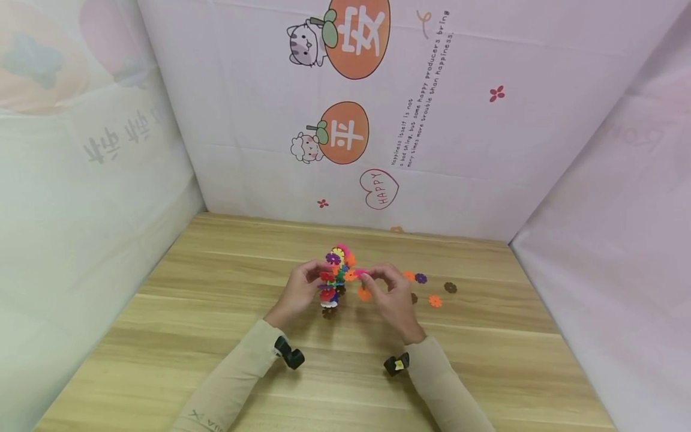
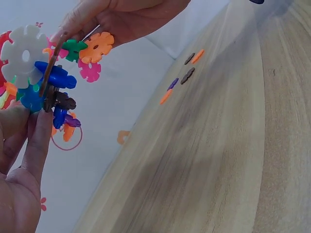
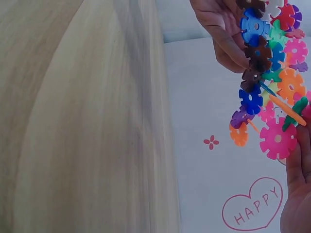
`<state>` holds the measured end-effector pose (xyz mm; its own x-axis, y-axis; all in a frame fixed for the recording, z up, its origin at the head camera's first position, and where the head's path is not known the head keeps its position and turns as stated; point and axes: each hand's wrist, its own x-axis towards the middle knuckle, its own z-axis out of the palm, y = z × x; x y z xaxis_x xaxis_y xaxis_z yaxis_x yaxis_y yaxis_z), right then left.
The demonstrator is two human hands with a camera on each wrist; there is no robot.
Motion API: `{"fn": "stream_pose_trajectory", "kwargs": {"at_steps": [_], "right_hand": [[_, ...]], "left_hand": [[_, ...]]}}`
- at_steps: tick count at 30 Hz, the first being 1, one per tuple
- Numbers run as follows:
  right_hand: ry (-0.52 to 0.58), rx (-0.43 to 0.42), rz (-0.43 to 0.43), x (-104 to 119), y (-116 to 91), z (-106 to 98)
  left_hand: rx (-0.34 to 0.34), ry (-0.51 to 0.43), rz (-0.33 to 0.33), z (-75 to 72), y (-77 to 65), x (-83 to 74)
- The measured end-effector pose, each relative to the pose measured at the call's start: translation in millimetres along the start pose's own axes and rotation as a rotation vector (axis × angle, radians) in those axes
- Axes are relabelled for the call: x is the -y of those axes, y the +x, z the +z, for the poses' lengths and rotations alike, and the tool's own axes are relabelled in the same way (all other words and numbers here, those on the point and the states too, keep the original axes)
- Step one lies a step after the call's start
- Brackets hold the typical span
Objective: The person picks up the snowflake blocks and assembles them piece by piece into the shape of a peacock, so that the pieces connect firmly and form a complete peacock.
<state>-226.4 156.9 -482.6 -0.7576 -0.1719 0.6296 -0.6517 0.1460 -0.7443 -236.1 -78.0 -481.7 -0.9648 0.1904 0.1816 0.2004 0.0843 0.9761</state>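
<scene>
A many-coloured cluster of interlocking flower-shaped plastic discs [image 1: 327, 294] is held up above the table between both hands. My left hand [image 1: 296, 295] grips the cluster from its left side; in the left wrist view its fingers [image 2: 38, 148] bear against the lower discs, near a white disc [image 2: 24, 56]. My right hand [image 1: 396, 303] pinches pieces at the right side of the cluster, by a pink disc [image 1: 360, 273]. An orange disc [image 1: 364, 294] hangs just below those fingers. In the right wrist view, right-hand fingers [image 3: 295, 165] lie by a large pink disc [image 3: 272, 144].
Loose discs lie on the wooden table [image 1: 216, 336] right of the right hand, among them an orange disc [image 1: 435, 301], a brown disc [image 1: 450, 287] and a purple disc [image 1: 421, 278]. A printed white cloth [image 1: 259, 168] stands behind the table, with cloth at both sides too.
</scene>
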Motion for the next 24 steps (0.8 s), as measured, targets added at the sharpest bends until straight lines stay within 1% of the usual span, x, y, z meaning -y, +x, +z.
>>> {"fn": "stream_pose_trajectory", "kwargs": {"at_steps": [6, 11, 14, 19, 21, 24], "right_hand": [[-0.021, -0.035, -0.053, -0.7, 0.7, 3.8], [0.006, -0.039, -0.093, -4.1, 0.9, 7.4], [0.025, -0.041, -0.074, -5.7, 0.0, 7.6], [0.050, -0.043, 0.011, -3.4, -2.0, 6.2], [0.058, -0.047, 0.018, -2.0, -2.1, 6.3], [0.070, -0.066, -0.009, -0.8, -1.3, 8.1]], "left_hand": [[-0.035, -0.009, 0.041, 3.4, 0.9, 1.9], [-0.057, -0.059, 0.049, 3.5, -1.0, 2.9], [-0.052, -0.077, 0.048, 3.2, -1.8, 3.5], [-0.059, -0.016, 0.061, 3.4, -3.3, 2.3], [-0.060, -0.007, 0.063, 4.0, -3.7, 0.6], [-0.062, -0.033, 0.049, 5.3, -3.7, -2.4]]}}
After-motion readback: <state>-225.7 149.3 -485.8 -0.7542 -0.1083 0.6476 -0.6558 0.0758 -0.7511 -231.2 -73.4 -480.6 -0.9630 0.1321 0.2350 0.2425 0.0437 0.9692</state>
